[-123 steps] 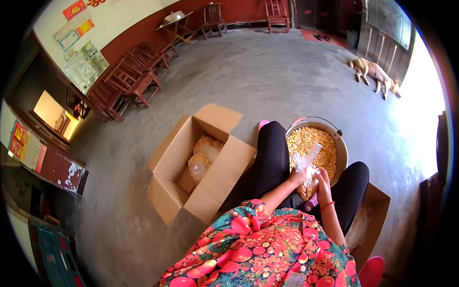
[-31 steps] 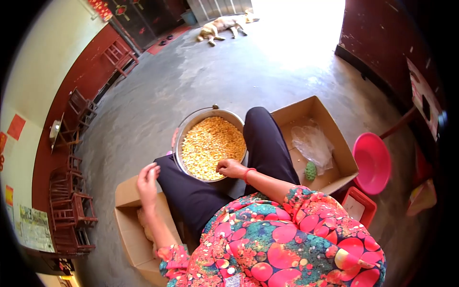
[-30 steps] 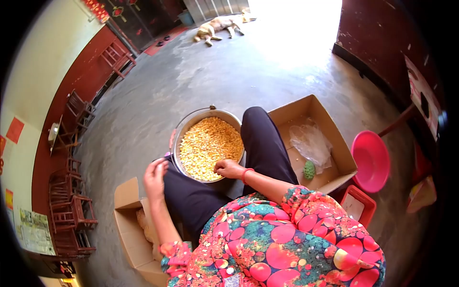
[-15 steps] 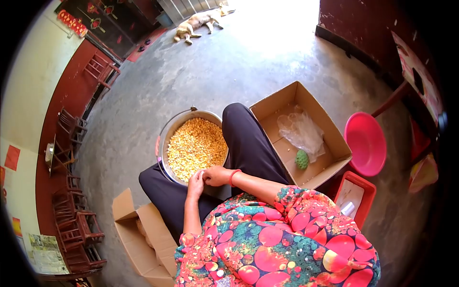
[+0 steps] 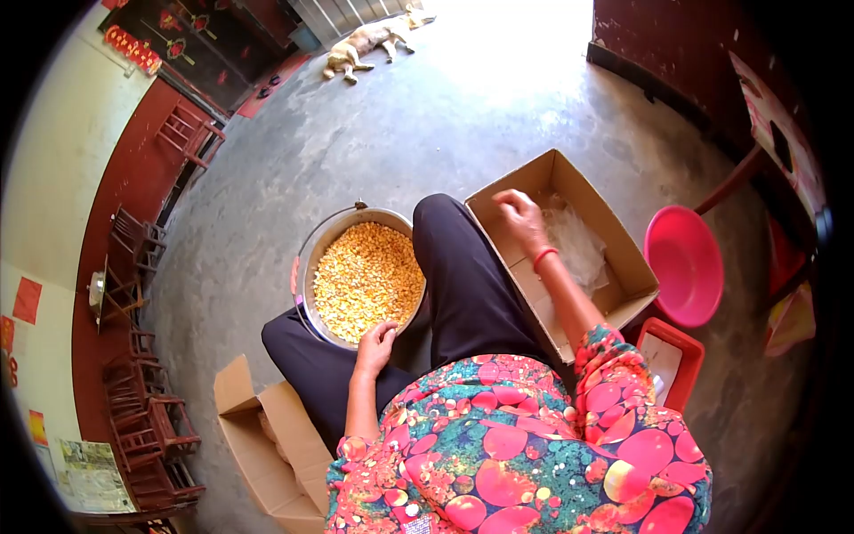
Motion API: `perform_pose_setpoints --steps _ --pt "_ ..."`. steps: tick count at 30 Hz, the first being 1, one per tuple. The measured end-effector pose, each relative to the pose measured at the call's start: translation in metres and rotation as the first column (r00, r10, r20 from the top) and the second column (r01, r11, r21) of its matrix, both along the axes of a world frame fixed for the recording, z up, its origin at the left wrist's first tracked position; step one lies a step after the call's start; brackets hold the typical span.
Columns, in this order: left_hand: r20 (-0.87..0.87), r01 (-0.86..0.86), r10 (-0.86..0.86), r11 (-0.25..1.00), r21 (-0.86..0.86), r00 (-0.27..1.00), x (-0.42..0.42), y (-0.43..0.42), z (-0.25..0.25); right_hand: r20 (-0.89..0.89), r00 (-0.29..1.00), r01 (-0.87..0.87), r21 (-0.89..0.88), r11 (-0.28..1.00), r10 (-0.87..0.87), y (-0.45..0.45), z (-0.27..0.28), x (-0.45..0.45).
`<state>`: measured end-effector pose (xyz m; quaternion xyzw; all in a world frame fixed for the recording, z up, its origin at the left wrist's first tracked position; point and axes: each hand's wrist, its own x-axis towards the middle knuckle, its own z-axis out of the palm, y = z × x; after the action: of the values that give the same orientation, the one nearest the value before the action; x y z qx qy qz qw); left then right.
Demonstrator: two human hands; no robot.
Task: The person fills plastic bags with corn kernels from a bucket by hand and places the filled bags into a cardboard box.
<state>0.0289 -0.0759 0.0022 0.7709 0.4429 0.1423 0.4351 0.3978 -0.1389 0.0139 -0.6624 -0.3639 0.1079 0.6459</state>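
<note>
Our left grip (image 5: 377,345) curls partway at the bucket (image 5: 397,221), corn (image 5: 369,271) just ahead of it, while our right grip (image 5: 522,219) bends loosely over the box (image 5: 594,206); we cannot tell if either holds anything, and a knee (image 5: 441,219) knock could spill the corn.

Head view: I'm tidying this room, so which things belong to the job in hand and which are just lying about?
Seemingly part of the job:
bucket, left hand near its rim
corn kernels in the bucket
right carton, right hand over it
clear plastic inside it
left carton

Seemingly just lying about:
pink basin
red tray
dog
</note>
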Motion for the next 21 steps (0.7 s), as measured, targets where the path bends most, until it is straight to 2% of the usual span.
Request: perform_pose_setpoints --steps 1,3,4,5,7,9,10,13,14,18,20,21 --pt "-0.007 0.005 -0.005 1.0 -0.001 1.0 0.0 0.0 0.0 0.186 0.981 0.074 -0.056 0.996 -0.063 -0.013 -0.037 0.022" --pt "-0.03 0.043 -0.042 0.998 0.047 0.999 0.001 0.001 0.002 0.019 1.0 0.008 -0.373 0.928 -0.001 -0.049 -0.123 0.065" --pt "-0.039 0.049 -0.047 0.998 0.046 0.998 0.002 0.001 0.003 -0.204 0.963 0.006 -0.644 0.765 -0.179 -0.068 -0.156 0.079" --pt "-0.064 0.042 -0.039 0.997 0.057 0.997 0.002 0.0 0.005 -0.273 0.925 -0.008 -0.71 0.705 -0.265 -0.092 -0.16 0.082" --pt "-0.103 0.042 -0.035 0.997 0.064 0.994 0.004 -0.002 0.009 -0.06 0.953 0.076 -0.9 0.429 -0.297 -0.13 -0.21 0.1" --pt "-0.139 0.037 -0.029 0.998 0.056 0.99 0.005 -0.003 0.012 -0.063 0.932 0.067 -0.939 0.338 -0.358 -0.154 -0.198 0.093" --pt "-0.154 0.042 -0.034 0.998 0.049 0.987 0.005 -0.003 0.012 -0.147 0.932 -0.041 -0.951 0.307 -0.33 -0.16 -0.201 0.099" --pt "-0.16 0.02 -0.024 0.999 -0.027 0.987 0.007 -0.002 0.013 -0.106 0.928 0.011 -0.951 0.31 -0.357 -0.164 -0.187 0.09" --pt "-0.165 0.013 -0.019 0.999 -0.038 0.986 0.008 -0.002 0.013 -0.163 0.916 -0.034 -0.942 0.334 -0.368 -0.165 -0.192 0.091" --pt "-0.133 -0.028 0.025 0.999 -0.021 0.991 0.006 -0.002 0.009 -0.169 0.929 -0.051 -0.94 0.337 -0.33 -0.157 -0.21 0.088" --pt "-0.145 -0.041 0.036 0.999 -0.029 0.989 0.008 -0.004 0.01 -0.135 0.955 -0.059 -0.96 0.274 -0.264 -0.151 -0.237 0.087" --pt "-0.15 -0.054 0.048 0.998 -0.039 0.987 0.009 -0.005 0.01 -0.142 0.953 -0.066 -0.959 0.277 -0.266 -0.148 -0.232 0.082"
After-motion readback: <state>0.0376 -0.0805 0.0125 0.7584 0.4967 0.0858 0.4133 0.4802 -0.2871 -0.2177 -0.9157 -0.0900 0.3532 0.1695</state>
